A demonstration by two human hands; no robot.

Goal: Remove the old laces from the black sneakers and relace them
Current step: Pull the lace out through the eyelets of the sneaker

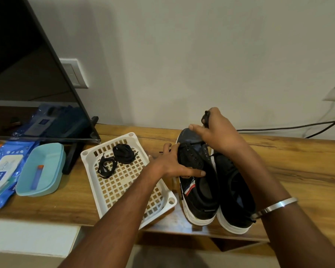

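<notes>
Two black sneakers with white soles stand side by side on the wooden table, the left sneaker (pixel 198 190) and the right sneaker (pixel 234 200). My left hand (pixel 174 163) holds the left sneaker at its lacing, thumb laid across the side. My right hand (pixel 215 130) is raised above the toe and grips a bunched black lace (pixel 205 118) pulled up from the shoe. Two coiled black laces (pixel 116 157) lie in the white lattice tray (pixel 124 192) to the left.
A teal tub (pixel 52 157) holding a small blue tube sits left of the tray, beside a blue wipes pack (pixel 2 171). A dark TV screen (pixel 27 74) stands at the back left. Black cables (pixel 298 126) run along the wall at right.
</notes>
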